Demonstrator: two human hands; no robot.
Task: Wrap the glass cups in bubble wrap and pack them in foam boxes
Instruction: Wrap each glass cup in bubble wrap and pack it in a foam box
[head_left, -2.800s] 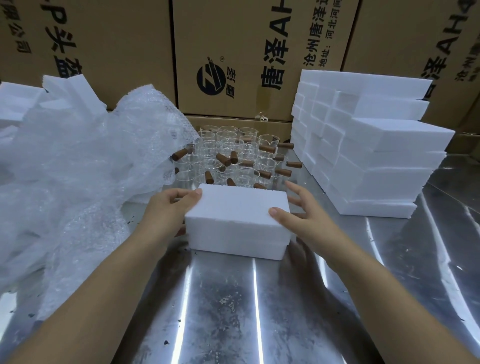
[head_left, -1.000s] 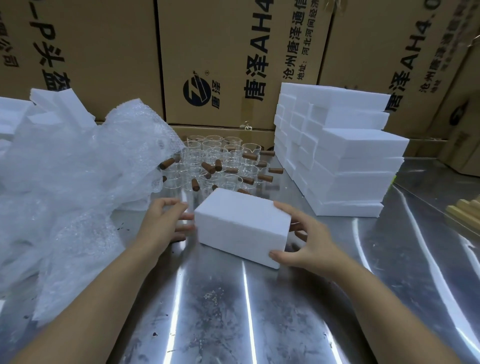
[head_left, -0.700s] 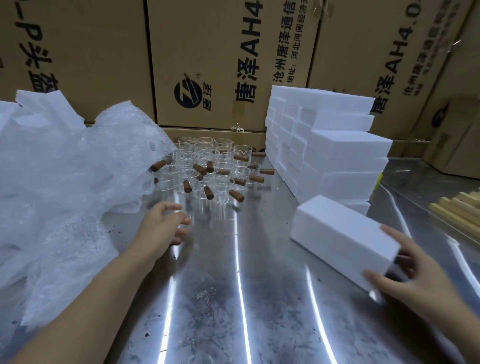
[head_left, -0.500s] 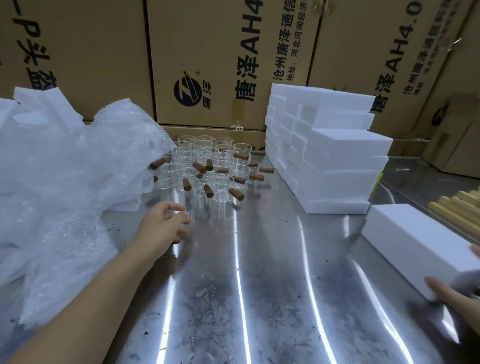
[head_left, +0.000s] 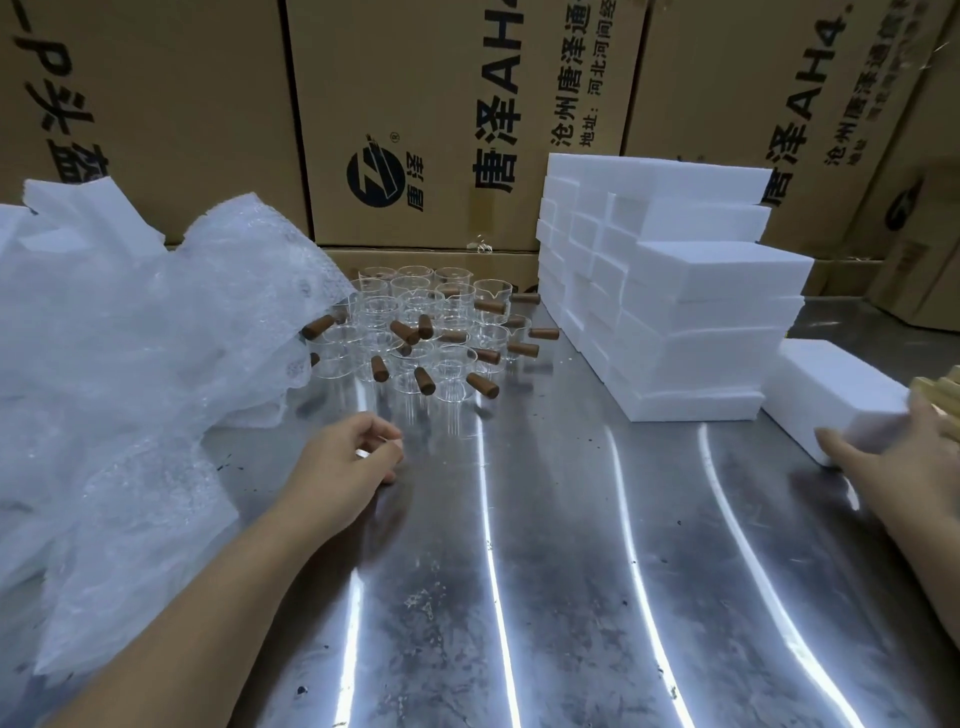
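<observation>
Glass cups (head_left: 413, 312) approx 20, 1 foam box (head_left: 831, 389) in right hand (head_left: 891, 457).

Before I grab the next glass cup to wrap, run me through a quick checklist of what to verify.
1. Left hand free: ok. The left hand hangs loosely curled, holding nothing that I can see.
2. Cups close by: ok. The glass cups stand clustered just past it.
3. Bubble wrap ready: ok. The bubble wrap is heaped at left, its edge reaching the cups.
4. Right hand free: not ok. The right hand grips a foam box beside the foam stack.
5. What that box holds: cannot tell; it looks closed.
</observation>
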